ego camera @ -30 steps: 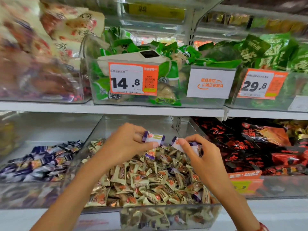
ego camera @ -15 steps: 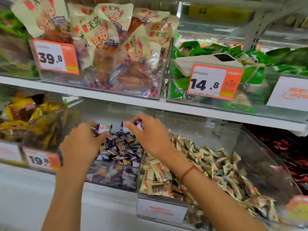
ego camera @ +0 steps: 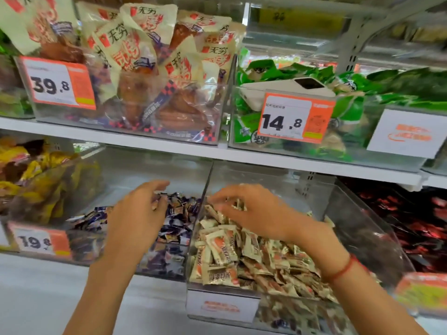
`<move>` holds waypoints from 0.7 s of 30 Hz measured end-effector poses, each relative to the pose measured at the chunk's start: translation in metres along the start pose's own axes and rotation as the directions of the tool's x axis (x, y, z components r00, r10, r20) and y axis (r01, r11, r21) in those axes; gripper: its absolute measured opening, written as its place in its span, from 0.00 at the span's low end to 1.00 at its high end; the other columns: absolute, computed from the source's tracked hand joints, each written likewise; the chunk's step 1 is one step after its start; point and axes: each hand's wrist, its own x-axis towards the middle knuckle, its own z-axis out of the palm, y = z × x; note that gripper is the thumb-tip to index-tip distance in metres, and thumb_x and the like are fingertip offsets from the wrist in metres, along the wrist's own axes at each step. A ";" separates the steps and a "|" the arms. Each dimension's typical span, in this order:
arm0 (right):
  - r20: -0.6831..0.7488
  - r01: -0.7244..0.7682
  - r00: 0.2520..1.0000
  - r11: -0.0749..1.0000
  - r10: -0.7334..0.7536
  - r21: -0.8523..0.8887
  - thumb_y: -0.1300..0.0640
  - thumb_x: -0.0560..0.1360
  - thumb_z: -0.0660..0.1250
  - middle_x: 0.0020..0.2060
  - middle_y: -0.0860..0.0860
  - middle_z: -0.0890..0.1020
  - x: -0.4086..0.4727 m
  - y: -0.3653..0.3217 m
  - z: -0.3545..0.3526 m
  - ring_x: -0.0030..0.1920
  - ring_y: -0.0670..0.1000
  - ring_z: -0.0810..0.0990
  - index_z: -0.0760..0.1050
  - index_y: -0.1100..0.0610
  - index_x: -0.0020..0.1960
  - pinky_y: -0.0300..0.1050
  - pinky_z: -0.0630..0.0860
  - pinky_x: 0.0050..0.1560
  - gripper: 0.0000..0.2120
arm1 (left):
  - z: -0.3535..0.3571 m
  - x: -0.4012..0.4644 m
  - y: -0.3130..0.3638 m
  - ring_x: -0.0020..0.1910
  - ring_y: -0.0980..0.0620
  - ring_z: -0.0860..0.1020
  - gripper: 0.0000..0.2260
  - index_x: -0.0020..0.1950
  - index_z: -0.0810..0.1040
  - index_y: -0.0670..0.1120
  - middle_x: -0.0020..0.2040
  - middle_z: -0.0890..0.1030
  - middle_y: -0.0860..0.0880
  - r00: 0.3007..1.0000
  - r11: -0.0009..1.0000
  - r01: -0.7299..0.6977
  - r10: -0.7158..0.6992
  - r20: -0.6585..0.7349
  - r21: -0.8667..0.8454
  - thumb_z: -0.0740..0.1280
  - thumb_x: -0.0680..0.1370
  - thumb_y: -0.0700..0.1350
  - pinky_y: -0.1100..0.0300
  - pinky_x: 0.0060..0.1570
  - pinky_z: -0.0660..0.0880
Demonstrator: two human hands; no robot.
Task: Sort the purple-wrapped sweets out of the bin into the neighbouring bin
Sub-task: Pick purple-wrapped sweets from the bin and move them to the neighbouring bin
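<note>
Purple-wrapped sweets (ego camera: 179, 213) lie heaped in a clear bin (ego camera: 167, 262) at the middle of the lower shelf. Just right of it, a second clear bin (ego camera: 362, 228) holds a pile of beige-wrapped sweets (ego camera: 225, 247). My left hand (ego camera: 137, 213) hovers over the purple pile with relaxed fingers, and I see nothing in it. My right hand (ego camera: 251, 209) is above the back of the beige pile, fingers loosely spread and pointing left, blurred by motion. It has a red string at the wrist. No sweet shows between its fingers.
A bin of yellow packets (ego camera: 36, 180) stands at the left, and dark red packets (ego camera: 411, 221) at the right. The upper shelf (ego camera: 169, 146) carries bins of large snack bags (ego camera: 145, 81) and green packets (ego camera: 350, 105) with price tags close above my hands.
Both hands held purple sweets over the purple bin half a second ago; now the sweets are gone from the fingers. The right hand has moved right, over the beige bin.
</note>
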 end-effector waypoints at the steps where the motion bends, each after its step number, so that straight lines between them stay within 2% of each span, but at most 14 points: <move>1: -0.057 -0.036 0.998 0.999 0.038 0.034 0.51 0.80 0.61 0.55 0.44 0.82 -0.017 0.006 -0.009 0.53 0.43 0.79 0.78 0.47 0.61 0.44 0.76 0.56 0.12 | -0.009 -0.004 0.010 0.41 0.52 0.79 0.12 0.61 0.76 0.57 0.51 0.82 0.56 0.998 0.998 -0.058 0.058 -0.009 -0.002 0.65 0.78 0.46 0.57 0.37 0.73; 4: -0.303 -0.217 0.925 0.973 0.230 0.076 0.51 0.79 0.63 0.48 0.39 0.83 -0.088 0.054 -0.041 0.48 0.39 0.79 0.81 0.46 0.56 0.40 0.77 0.51 0.09 | -0.004 -0.019 0.075 0.37 0.61 0.76 0.09 0.55 0.76 0.62 0.44 0.78 0.65 0.969 0.964 -0.238 0.244 0.043 -0.117 0.64 0.78 0.49 0.61 0.32 0.70; 6: -0.503 -0.371 0.802 0.929 0.321 0.001 0.54 0.77 0.66 0.48 0.41 0.82 -0.118 0.086 -0.044 0.51 0.44 0.79 0.80 0.47 0.55 0.43 0.75 0.49 0.08 | 0.006 -0.024 0.104 0.37 0.67 0.74 0.07 0.52 0.75 0.65 0.41 0.75 0.68 0.929 0.924 -0.324 0.351 0.114 -0.202 0.64 0.77 0.52 0.65 0.33 0.69; 7: -0.582 -0.454 0.732 0.890 0.353 -0.031 0.56 0.76 0.68 0.49 0.44 0.82 -0.132 0.102 -0.042 0.52 0.49 0.78 0.80 0.49 0.55 0.45 0.74 0.48 0.09 | 0.015 -0.025 0.121 0.39 0.66 0.75 0.07 0.52 0.75 0.65 0.43 0.76 0.68 0.888 0.900 -0.376 0.418 0.189 -0.222 0.63 0.78 0.53 0.65 0.36 0.72; 9: -0.646 -0.553 0.645 0.832 0.408 -0.027 0.60 0.74 0.70 0.51 0.49 0.80 -0.151 0.127 -0.030 0.52 0.55 0.78 0.79 0.52 0.58 0.45 0.72 0.46 0.13 | 0.043 -0.022 0.148 0.42 0.65 0.76 0.08 0.56 0.75 0.64 0.49 0.78 0.65 0.753 0.843 -0.468 0.537 0.380 -0.264 0.63 0.78 0.54 0.63 0.45 0.73; 11: -0.621 -0.606 0.611 0.795 0.491 0.031 0.61 0.74 0.69 0.55 0.50 0.77 -0.161 0.141 -0.017 0.51 0.57 0.79 0.78 0.54 0.61 0.44 0.71 0.43 0.16 | 0.074 -0.020 0.171 0.47 0.67 0.74 0.10 0.60 0.76 0.62 0.52 0.77 0.63 0.571 0.791 -0.530 0.598 0.562 -0.304 0.63 0.79 0.52 0.61 0.51 0.71; 12: -0.611 -0.625 0.600 0.779 0.517 0.046 0.62 0.75 0.67 0.58 0.50 0.77 -0.162 0.142 -0.013 0.50 0.56 0.79 0.77 0.54 0.63 0.44 0.70 0.42 0.16 | 0.091 -0.019 0.179 0.53 0.64 0.75 0.11 0.61 0.76 0.60 0.56 0.77 0.61 0.489 0.771 -0.553 0.608 0.625 -0.317 0.63 0.80 0.51 0.59 0.54 0.71; 13: -0.604 -0.633 0.598 0.773 0.526 0.046 0.62 0.76 0.65 0.59 0.50 0.76 -0.163 0.144 -0.010 0.48 0.56 0.80 0.76 0.53 0.64 0.43 0.69 0.41 0.16 | 0.109 -0.017 0.187 0.58 0.58 0.75 0.12 0.62 0.76 0.59 0.61 0.77 0.57 0.419 0.755 -0.574 0.602 0.680 -0.315 0.64 0.80 0.49 0.57 0.54 0.72; 14: -0.606 -0.628 0.602 0.777 0.520 0.043 0.63 0.77 0.64 0.60 0.50 0.76 -0.163 0.145 -0.009 0.45 0.55 0.79 0.76 0.53 0.63 0.43 0.69 0.40 0.16 | 0.125 -0.017 0.193 0.59 0.53 0.75 0.14 0.64 0.75 0.57 0.63 0.76 0.54 0.356 0.745 -0.599 0.575 0.736 -0.293 0.64 0.80 0.47 0.57 0.50 0.72; 16: -0.622 -0.607 0.606 0.794 0.496 0.040 0.65 0.77 0.62 0.60 0.50 0.76 -0.163 0.144 -0.011 0.41 0.54 0.78 0.77 0.54 0.62 0.43 0.69 0.38 0.16 | 0.155 -0.017 0.202 0.53 0.47 0.77 0.17 0.68 0.72 0.56 0.62 0.76 0.49 0.255 0.710 -0.681 0.459 0.851 -0.179 0.64 0.79 0.45 0.58 0.39 0.71; 18: -0.627 -0.602 0.616 0.798 0.476 0.015 0.66 0.77 0.62 0.59 0.48 0.77 -0.165 0.143 -0.011 0.42 0.54 0.79 0.79 0.52 0.60 0.45 0.72 0.37 0.16 | 0.174 -0.019 0.206 0.45 0.48 0.76 0.17 0.68 0.71 0.53 0.57 0.78 0.46 0.228 0.661 -0.747 0.351 0.908 -0.068 0.64 0.79 0.46 0.58 0.38 0.71; 19: -0.622 -0.606 0.623 0.796 0.474 0.000 0.66 0.76 0.62 0.59 0.47 0.77 -0.166 0.141 -0.010 0.44 0.55 0.80 0.79 0.51 0.59 0.47 0.75 0.39 0.17 | 0.181 -0.020 0.207 0.44 0.48 0.76 0.16 0.67 0.73 0.52 0.55 0.78 0.46 0.245 0.648 -0.761 0.334 0.910 -0.033 0.65 0.79 0.47 0.58 0.38 0.71; 21: -0.617 -0.607 0.632 0.795 0.469 -0.017 0.66 0.76 0.63 0.59 0.47 0.77 -0.168 0.139 -0.008 0.47 0.56 0.80 0.79 0.50 0.59 0.49 0.77 0.44 0.17 | 0.190 -0.020 0.207 0.48 0.48 0.77 0.15 0.63 0.76 0.50 0.53 0.79 0.47 0.300 0.631 -0.776 0.363 0.882 0.005 0.68 0.77 0.47 0.58 0.41 0.71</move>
